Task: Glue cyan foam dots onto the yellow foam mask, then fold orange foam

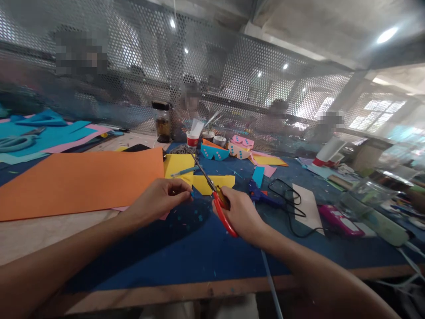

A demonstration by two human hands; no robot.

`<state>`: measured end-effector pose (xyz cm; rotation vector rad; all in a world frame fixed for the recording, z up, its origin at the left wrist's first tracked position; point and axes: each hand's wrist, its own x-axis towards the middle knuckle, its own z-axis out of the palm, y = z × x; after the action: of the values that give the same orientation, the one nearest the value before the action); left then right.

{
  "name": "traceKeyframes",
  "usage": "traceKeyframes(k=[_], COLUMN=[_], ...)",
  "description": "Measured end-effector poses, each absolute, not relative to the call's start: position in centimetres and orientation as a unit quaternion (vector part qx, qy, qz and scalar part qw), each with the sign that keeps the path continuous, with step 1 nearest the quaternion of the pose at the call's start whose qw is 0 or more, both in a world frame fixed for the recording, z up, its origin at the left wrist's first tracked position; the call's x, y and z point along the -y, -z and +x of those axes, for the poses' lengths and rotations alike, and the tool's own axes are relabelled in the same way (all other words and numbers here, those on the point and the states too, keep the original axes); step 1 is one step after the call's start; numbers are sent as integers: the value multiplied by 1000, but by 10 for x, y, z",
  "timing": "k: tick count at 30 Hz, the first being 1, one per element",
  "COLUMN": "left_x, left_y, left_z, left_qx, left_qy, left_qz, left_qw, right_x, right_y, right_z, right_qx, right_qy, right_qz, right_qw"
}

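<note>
My left hand (166, 195) pinches a tiny blue paper bit (192, 194) between thumb and forefinger above the blue table mat (186, 266). Red-handled scissors (226, 223) are held in my right hand (244, 212), their blades pointing up and away to the left. Behind the blades lies a cut yellow paper piece (224, 180). Small blue scraps (199, 217) are scattered on the mat below my hands. A large orange sheet (83, 181) lies left of my left hand, which partly overlaps its edge.
Right of my right hand lie a blue glue gun (265, 196) with a black cord and a magenta case (341, 220). Folded, dotted paper shapes (214, 151), a red-white cup (192, 140) and a dark-lidded jar (162, 124) stand behind. Green-handled scissors (18, 141) rest far left.
</note>
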<state>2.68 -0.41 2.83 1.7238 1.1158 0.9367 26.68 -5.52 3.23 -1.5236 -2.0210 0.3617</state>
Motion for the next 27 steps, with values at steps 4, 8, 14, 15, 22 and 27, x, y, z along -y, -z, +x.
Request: traceKeyframes(k=[4, 8, 14, 15, 22, 27], left_x=[4, 2, 2, 2, 0, -3], left_y=[-24, -25, -25, -25, -22, -17], left_z=[22, 19, 16, 15, 12, 9], left_qx=[-458, -449, -318, -303, -276, -281], left_qy=[-317, -260, -202, -187, -171, -145], left_qz=[779, 830, 872, 880, 883, 884], left_qw=[289, 206, 311, 316, 340, 344], right_x=[56, 56, 56, 56, 58, 57], right_y=[-35, -36, -37, -38, -38, -38], right_z=[267, 267, 266, 266, 265, 265], right_qx=[764, 771, 775, 775, 782, 787], right_qy=[-123, -113, -101, -99, -95, -95], right_qz=[-571, -563, -564, -565, -557, -548], right_qw=[275, 275, 267, 265, 264, 267])
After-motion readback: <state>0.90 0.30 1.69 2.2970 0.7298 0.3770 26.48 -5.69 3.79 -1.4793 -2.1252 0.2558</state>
